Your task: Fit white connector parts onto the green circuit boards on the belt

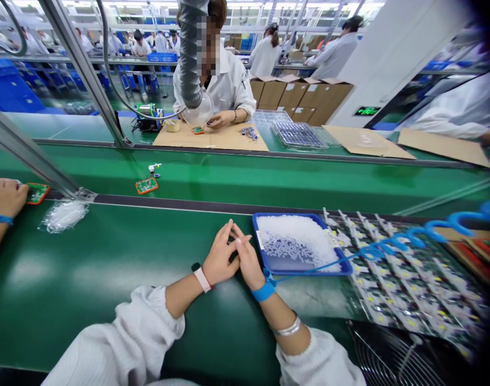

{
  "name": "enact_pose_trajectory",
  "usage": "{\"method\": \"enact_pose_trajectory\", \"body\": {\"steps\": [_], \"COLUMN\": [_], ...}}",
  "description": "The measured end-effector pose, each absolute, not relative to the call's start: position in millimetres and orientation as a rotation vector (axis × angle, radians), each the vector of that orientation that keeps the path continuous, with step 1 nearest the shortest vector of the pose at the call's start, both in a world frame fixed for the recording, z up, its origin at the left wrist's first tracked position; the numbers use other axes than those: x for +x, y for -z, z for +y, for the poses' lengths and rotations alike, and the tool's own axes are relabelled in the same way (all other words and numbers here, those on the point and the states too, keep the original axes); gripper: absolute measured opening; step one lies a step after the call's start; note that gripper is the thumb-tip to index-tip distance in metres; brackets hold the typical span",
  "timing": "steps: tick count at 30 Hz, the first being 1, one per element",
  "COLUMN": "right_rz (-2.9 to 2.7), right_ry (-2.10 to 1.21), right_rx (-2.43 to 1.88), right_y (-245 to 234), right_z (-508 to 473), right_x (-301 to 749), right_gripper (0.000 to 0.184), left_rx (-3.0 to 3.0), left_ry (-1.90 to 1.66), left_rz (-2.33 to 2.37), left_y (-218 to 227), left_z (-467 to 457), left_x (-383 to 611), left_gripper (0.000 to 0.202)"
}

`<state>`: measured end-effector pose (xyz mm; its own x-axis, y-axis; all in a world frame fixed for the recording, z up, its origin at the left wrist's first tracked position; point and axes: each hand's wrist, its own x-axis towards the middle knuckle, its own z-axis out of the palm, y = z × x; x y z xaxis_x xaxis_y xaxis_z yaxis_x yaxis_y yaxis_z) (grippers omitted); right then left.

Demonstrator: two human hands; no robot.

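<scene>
My left hand (pixel 220 258) and my right hand (pixel 250 264) rest together on the green table (pixel 88 279). Their fingers are stretched out and cross one another, and I see nothing held between them. A pale watch band sits on my left wrist. My right wrist carries a blue wrist strap (pixel 264 291) and a silver bracelet (pixel 287 328). Just right of my hands stands a blue tray (pixel 269 268) heaped with small white parts (pixel 297 238).
Clear trays of circuit boards (pixel 409 284) lie right of the blue tray under a blue coiled cord (pixel 430 230). A green board (pixel 147 185) lies on the conveyor. A co-worker's hand (pixel 4 195) holds another board at far left, beside a plastic bag (pixel 64 214). A person (pixel 224 80) works opposite.
</scene>
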<state>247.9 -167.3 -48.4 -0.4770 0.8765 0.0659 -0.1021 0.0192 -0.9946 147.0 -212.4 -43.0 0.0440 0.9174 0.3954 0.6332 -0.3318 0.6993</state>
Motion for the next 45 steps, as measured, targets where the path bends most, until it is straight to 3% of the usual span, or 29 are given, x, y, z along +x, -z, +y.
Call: {"method": "enact_pose_trajectory", "body": {"steps": [9, 22, 32, 40, 45], "right_rz": [-1.293, -1.633, -1.698, -1.945, -1.824], "right_ry": [-1.665, -1.016, -0.949, -0.61, -0.336], "right_rx": [-0.884, -0.915, -0.869, -0.838, -1.099], "right_y": [53, 42, 38, 8, -3], "right_z": [-165, -171, -170, -149, -116], "right_x": [247, 252, 253, 278, 340], "right_gripper": [0.061, 0.05, 0.038, 0.023, 0.018], "left_rx": [2.247, 2.272, 2.288, 2.333, 2.242], "left_ry": [-1.073, -0.895, -0.891, -0.788, -0.716], "left_rz": [1.539, 1.522, 1.535, 1.673, 1.942], "left_y": [41, 52, 56, 42, 42], "left_z": [-215, -216, -215, -213, -202], "left_x": [152, 151, 151, 140, 123], "left_gripper": [0.057, 0.069, 0.071, 0.061, 0.058]}}
